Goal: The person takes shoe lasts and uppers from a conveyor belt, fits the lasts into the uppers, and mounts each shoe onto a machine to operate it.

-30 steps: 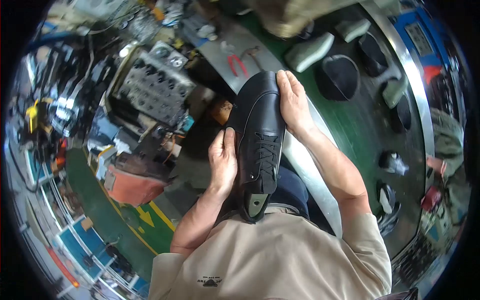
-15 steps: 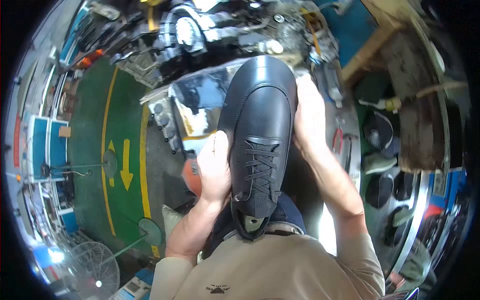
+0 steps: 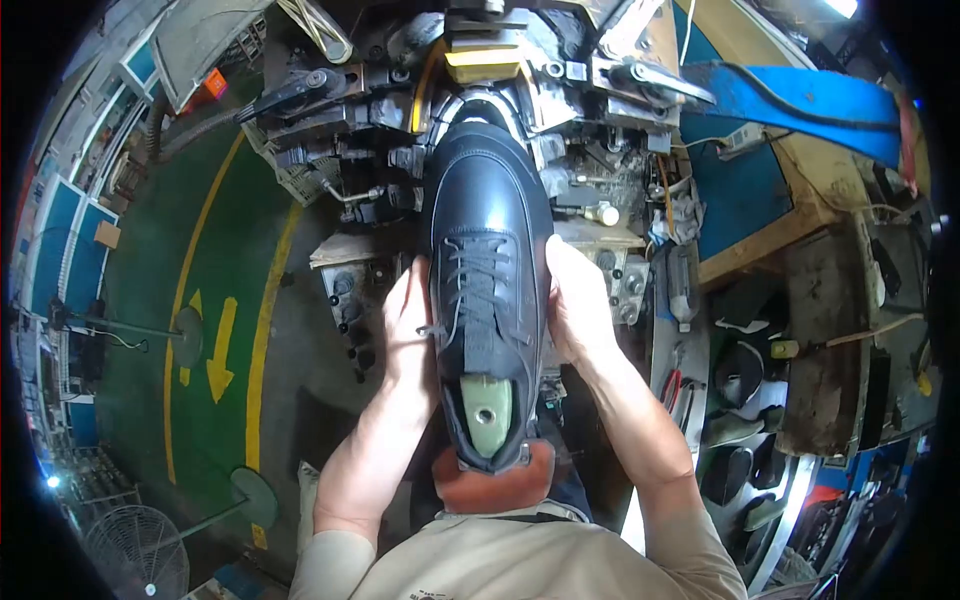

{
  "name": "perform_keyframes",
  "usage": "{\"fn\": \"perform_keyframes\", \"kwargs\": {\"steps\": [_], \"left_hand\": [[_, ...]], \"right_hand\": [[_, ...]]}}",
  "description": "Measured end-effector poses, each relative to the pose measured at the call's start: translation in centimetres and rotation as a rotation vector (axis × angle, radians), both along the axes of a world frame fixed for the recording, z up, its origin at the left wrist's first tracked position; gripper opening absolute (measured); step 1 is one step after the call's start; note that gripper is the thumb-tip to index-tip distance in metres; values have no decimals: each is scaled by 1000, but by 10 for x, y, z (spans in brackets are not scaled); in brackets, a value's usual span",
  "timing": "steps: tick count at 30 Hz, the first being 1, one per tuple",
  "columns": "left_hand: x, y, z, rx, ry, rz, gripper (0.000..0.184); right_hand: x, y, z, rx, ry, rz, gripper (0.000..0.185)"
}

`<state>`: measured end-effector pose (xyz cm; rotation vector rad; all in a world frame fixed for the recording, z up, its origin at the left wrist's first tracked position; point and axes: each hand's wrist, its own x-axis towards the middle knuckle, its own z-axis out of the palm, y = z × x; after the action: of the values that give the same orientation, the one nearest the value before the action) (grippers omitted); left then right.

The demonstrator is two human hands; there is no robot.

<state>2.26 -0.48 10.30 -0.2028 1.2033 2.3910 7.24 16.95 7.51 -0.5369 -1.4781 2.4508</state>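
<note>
Shirt: a beige shirt (image 3: pixel 500 565) on the wearer's torso fills the bottom centre of the frame.
Shoe: one black lace-up shoe (image 3: pixel 485 205), upright in the centre, toe toward the top edge, heel toward the wearer.
Shoe opening: a green form (image 3: pixel 487 415) with a round hole sits inside the heel end.
Left hand: the left hand (image 3: pixel 408 325) is clamped on the shoe's left side, centre of frame.
Right hand: the right hand (image 3: pixel 578 305) grips the opposite side; its fingertips underneath are hidden.
Pad: an orange-red pad (image 3: pixel 495 485) shows below the heel, lower centre.
Machine: a metal machine (image 3: pixel 345 95) spans the top centre, its yellow block (image 3: pixel 483 65) beyond the toe; whether toe and metal touch, I cannot tell.
Right side: red-handled pliers (image 3: pixel 672 372) lie near dark shoe parts (image 3: pixel 740 372).
Left side: a yellow arrow (image 3: pixel 223 350) marks the green floor (image 3: pixel 140 330); a fan (image 3: pixel 137 555) stands lower left.
</note>
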Motion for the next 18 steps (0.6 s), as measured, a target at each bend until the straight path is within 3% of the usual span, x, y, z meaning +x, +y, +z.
{"fn": "perform_keyframes", "kwargs": {"steps": [2,4,12,18], "left_hand": [[-21,7,-6,-6,41,-15,34],[-36,17,-13,-25,56,27,33],[-69,31,-36,-136,113,47,33],[-67,33,-27,-55,74,28,33]], "right_hand": [[-15,4,7,-98,-57,36,29],[-30,-1,13,-450,65,-5,29],[-67,-2,-15,-484,94,-158,20],[-71,0,-19,-490,119,-155,21]]}}
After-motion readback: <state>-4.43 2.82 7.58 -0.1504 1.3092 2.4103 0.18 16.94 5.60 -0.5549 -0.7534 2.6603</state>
